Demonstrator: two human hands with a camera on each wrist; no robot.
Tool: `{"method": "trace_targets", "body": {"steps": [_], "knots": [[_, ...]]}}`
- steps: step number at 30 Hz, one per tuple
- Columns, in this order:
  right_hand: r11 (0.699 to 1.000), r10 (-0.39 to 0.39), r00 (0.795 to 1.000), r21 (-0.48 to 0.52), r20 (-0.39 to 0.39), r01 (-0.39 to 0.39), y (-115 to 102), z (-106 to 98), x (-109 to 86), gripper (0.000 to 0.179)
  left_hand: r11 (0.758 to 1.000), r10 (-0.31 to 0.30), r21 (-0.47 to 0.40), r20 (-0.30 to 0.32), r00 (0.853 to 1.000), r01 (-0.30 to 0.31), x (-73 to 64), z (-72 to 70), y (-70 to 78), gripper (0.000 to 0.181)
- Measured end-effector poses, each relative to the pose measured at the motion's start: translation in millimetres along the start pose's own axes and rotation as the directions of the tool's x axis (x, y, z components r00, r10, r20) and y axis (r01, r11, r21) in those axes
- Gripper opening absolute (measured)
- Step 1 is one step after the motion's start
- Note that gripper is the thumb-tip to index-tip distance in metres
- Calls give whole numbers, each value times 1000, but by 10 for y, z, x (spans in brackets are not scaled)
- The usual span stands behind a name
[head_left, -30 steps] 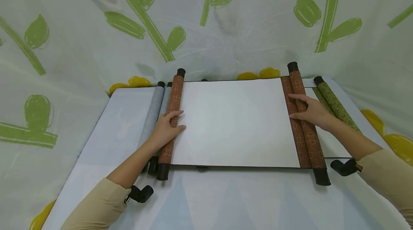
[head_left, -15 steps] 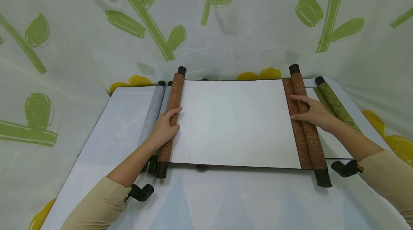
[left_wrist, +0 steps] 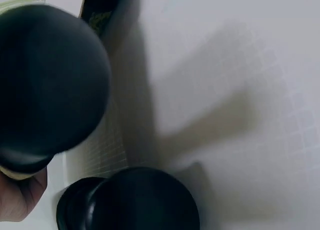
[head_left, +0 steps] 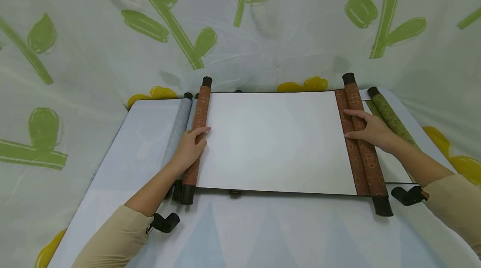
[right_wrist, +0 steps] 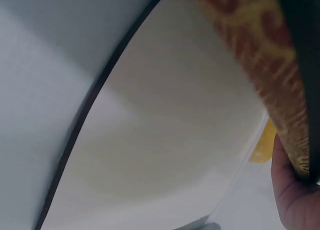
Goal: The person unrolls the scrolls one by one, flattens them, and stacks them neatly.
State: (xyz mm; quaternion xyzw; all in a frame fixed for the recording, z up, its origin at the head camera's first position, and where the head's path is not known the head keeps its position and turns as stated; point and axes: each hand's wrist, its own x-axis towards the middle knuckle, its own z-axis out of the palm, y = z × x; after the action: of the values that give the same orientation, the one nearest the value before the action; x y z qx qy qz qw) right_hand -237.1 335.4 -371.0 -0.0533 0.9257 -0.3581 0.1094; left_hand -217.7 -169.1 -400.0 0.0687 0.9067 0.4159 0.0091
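Note:
A blank white scroll (head_left: 270, 142) with red-brown, flower-patterned ends and black knobs lies spread between both hands. My left hand (head_left: 188, 151) holds its left roller (head_left: 203, 103), thumb and fingers around it. On the other side my right hand (head_left: 372, 130) grips the right roller (head_left: 370, 163), fingertips reaching over to the flat brown band beside it. The left wrist view has a black knob (left_wrist: 50, 85) close up, with part of the left hand (left_wrist: 22, 195) below. In the right wrist view, the patterned roller (right_wrist: 250, 50) passes above the right hand (right_wrist: 297, 200).
Grey-blue scroll rollers (head_left: 177, 128) lie left of the held scroll, partly under it. A green scroll roller (head_left: 392, 115) with white paper lies at the right. The white table (head_left: 240, 234) meets a leaf-printed curtain (head_left: 300, 42) behind.
My right hand has shifted a little to the right with its roller, and my left hand slightly left with the other. The rollers stand somewhat farther apart, with more white paper between them.

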Motion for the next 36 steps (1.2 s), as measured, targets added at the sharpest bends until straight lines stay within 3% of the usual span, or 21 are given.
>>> {"method": "trace_targets", "body": {"steps": [8, 23, 27, 30, 36], "knots": [[1000, -16, 1000, -7, -10, 16, 14, -2, -11, 81, 1000, -27, 3, 30, 999, 27, 12, -12, -32, 54], [994, 1, 1000, -106, -30, -4, 137, -139, -38, 83, 999, 41, -10, 9, 999, -41, -26, 4, -3, 52], [992, -19, 1000, -128, -16, 17, 137, -181, -43, 81, 1000, 7, -2, 23, 1000, -7, -36, 10, -24, 51], [994, -23, 1000, -108, 12, 24, 155, -210, -42, 79, 1000, -15, -27, 34, 999, 16, -39, 3, -35, 55], [989, -34, 999, -142, 2, 34, 248, -268, -31, 73, 997, 21, -74, 32, 999, -18, -16, -28, -46, 56]]}}
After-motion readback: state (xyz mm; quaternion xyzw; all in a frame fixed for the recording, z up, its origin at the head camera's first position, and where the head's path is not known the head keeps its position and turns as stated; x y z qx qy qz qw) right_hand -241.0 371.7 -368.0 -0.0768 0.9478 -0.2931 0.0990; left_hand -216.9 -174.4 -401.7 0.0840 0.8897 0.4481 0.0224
